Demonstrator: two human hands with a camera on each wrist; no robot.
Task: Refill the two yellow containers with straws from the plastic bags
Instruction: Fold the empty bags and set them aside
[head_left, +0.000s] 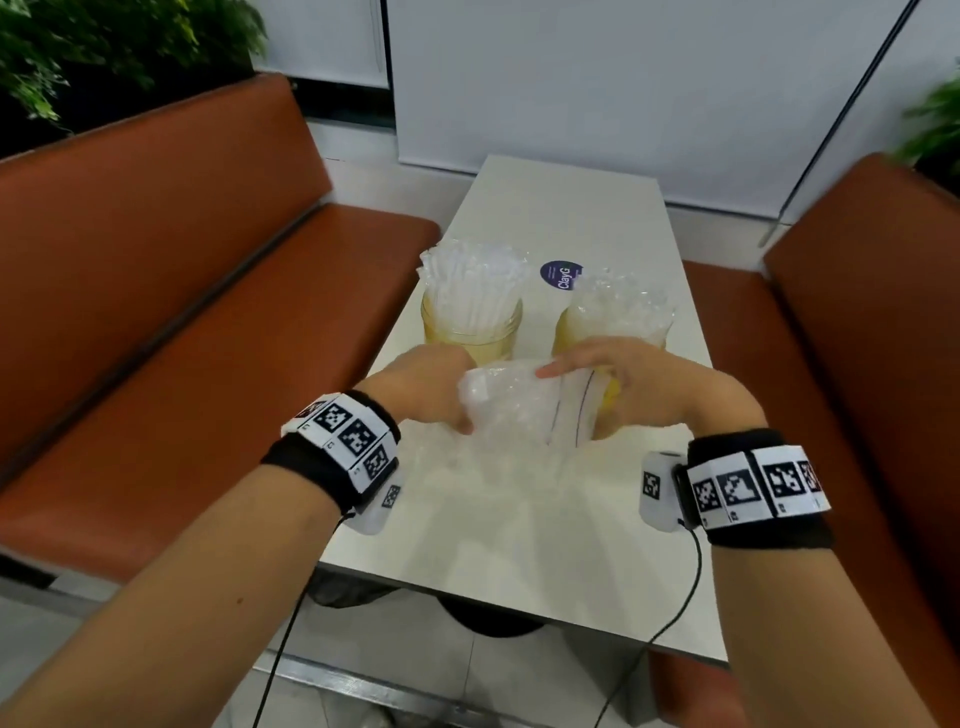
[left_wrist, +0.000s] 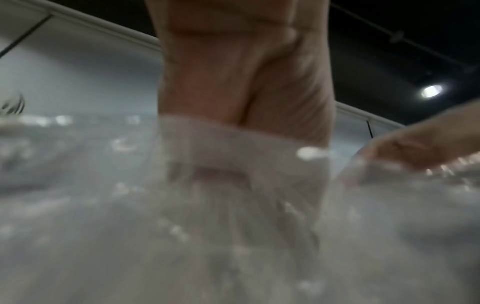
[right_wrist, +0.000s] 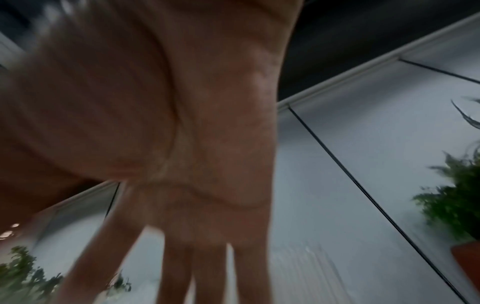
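Note:
Two yellow containers stand side by side on the white table (head_left: 519, 540). White straws fill the left container (head_left: 470, 338); the right container (head_left: 574, 330) holds clear-wrapped straws. Just in front of them a crinkled clear plastic bag (head_left: 519, 410) is held above the table. My left hand (head_left: 426, 395) grips its left end, and the fingers show blurred through the plastic (left_wrist: 233, 226) in the left wrist view. My right hand (head_left: 634, 379) lies over the bag's right end with fingers stretched out, spread straight in the right wrist view (right_wrist: 182, 164).
Orange benches flank the table: one on the left (head_left: 208, 322), one on the right (head_left: 857, 332). A round dark sticker (head_left: 561, 275) sits behind the containers. More clear plastic (head_left: 493, 473) lies on the table under the hands. Plants (head_left: 104, 47) stand behind the benches.

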